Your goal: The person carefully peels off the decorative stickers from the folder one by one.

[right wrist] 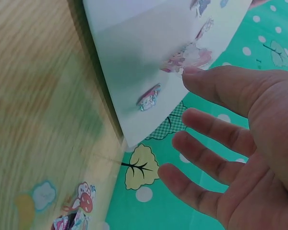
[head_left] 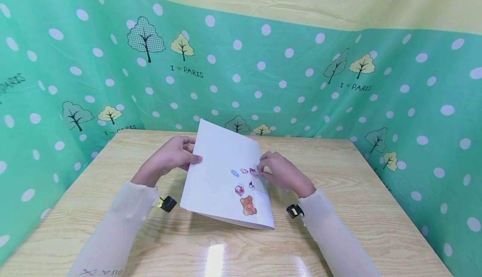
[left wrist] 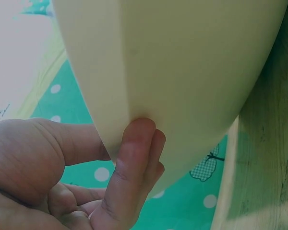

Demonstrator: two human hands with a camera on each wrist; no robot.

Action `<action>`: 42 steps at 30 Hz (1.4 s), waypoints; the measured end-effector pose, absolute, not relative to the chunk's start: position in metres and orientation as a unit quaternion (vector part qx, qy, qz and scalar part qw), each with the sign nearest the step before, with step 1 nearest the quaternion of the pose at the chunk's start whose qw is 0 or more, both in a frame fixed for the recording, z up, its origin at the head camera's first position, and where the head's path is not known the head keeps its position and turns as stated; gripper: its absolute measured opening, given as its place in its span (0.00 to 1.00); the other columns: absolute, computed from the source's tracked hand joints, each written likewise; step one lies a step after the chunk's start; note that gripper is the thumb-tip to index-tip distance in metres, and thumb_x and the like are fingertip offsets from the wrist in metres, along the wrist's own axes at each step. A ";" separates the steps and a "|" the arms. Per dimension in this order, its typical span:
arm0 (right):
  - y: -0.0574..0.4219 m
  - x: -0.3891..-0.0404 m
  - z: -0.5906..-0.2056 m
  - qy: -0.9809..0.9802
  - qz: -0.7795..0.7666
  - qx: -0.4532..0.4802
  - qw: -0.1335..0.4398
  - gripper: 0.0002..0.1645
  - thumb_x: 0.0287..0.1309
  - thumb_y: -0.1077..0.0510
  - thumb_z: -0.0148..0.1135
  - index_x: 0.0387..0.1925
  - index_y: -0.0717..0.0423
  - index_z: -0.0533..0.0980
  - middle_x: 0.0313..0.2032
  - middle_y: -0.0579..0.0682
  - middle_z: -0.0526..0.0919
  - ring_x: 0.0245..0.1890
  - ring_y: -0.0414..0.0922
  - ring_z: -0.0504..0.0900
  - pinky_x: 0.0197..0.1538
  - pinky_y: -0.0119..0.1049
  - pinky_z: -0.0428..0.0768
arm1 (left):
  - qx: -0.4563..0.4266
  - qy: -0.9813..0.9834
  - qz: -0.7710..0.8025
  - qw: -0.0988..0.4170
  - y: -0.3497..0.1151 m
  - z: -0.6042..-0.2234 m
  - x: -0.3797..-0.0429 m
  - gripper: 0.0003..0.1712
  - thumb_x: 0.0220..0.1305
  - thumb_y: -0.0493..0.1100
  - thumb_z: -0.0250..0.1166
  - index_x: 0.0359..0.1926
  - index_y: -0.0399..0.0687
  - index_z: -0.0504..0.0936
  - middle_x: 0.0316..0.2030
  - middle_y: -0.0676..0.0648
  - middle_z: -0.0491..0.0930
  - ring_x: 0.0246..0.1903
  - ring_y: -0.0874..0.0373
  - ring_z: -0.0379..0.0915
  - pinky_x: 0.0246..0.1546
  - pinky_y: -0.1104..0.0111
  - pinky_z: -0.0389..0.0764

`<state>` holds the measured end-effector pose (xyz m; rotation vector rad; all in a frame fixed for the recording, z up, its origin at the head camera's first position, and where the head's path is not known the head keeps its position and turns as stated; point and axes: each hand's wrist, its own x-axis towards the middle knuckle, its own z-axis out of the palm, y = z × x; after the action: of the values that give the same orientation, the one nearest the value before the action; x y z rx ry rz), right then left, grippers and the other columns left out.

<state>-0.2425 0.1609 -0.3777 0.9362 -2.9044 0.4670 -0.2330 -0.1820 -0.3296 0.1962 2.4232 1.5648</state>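
A white folder (head_left: 216, 172) stands tilted above the table, several small stickers on its right part. Among them are a brown bear sticker (head_left: 247, 206) and a red-and-white sticker (head_left: 239, 189). My left hand (head_left: 171, 155) pinches the folder's left edge, thumb on the front and fingers behind, as the left wrist view shows. At the right edge, my right hand (head_left: 280, 170) pinches a small pink sticker (right wrist: 194, 56) against the folder's face. Its thumb (right wrist: 216, 86) touches the sticker, the other visible fingers are spread, and the index fingertip is hidden in the right wrist view.
Loose stickers lie on the wooden table (head_left: 128, 164) beyond the right hand, among them a cloud-shaped one (right wrist: 44, 195) and a red-and-white one (right wrist: 85, 197). A green dotted curtain (head_left: 226, 59) hangs behind the table and at both sides.
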 end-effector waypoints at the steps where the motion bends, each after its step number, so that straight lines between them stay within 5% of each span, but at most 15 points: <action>1: 0.162 -0.243 -0.378 -0.940 0.153 0.304 0.031 0.04 0.62 0.61 0.72 0.36 0.48 0.88 0.53 0.50 0.82 0.55 0.51 0.78 0.59 0.46 0.80 | 0.067 0.832 0.537 0.124 -0.182 -0.329 -0.233 0.41 0.66 0.32 0.68 0.73 0.27 0.58 0.50 0.32 0.78 0.36 0.47 0.87 0.39 0.56 0.89; 21: 0.184 -0.253 -0.367 -0.946 0.174 0.268 0.046 0.03 0.66 0.59 0.69 0.35 0.53 0.85 0.47 0.50 0.83 0.53 0.53 0.81 0.57 0.47 0.82 | 0.068 0.826 0.545 0.124 -0.181 -0.327 -0.231 0.41 0.65 0.32 0.68 0.73 0.27 0.58 0.48 0.33 0.78 0.36 0.47 0.87 0.39 0.56 0.89; 33: 0.198 -0.257 -0.373 -0.974 0.021 0.213 0.077 0.09 0.60 0.62 0.70 0.25 0.52 0.83 0.30 0.48 0.78 0.35 0.51 0.76 0.37 0.51 0.82 | 0.063 0.821 0.552 0.129 -0.181 -0.326 -0.231 0.42 0.65 0.31 0.69 0.74 0.27 0.57 0.49 0.32 0.77 0.36 0.47 0.87 0.39 0.56 0.89; 42: 0.196 -0.260 -0.386 -0.979 0.016 0.203 0.031 0.07 0.60 0.60 0.73 0.26 0.49 0.87 0.34 0.47 0.81 0.39 0.52 0.75 0.45 0.57 0.81 | 0.065 0.815 0.560 0.135 -0.181 -0.326 -0.231 0.43 0.65 0.31 0.68 0.74 0.27 0.56 0.49 0.33 0.77 0.36 0.46 0.87 0.39 0.56 0.89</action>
<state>-0.2599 0.1964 -0.3859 0.6254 -3.0150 0.0498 -0.2307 -0.1811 -0.3260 0.1894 2.3605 1.6225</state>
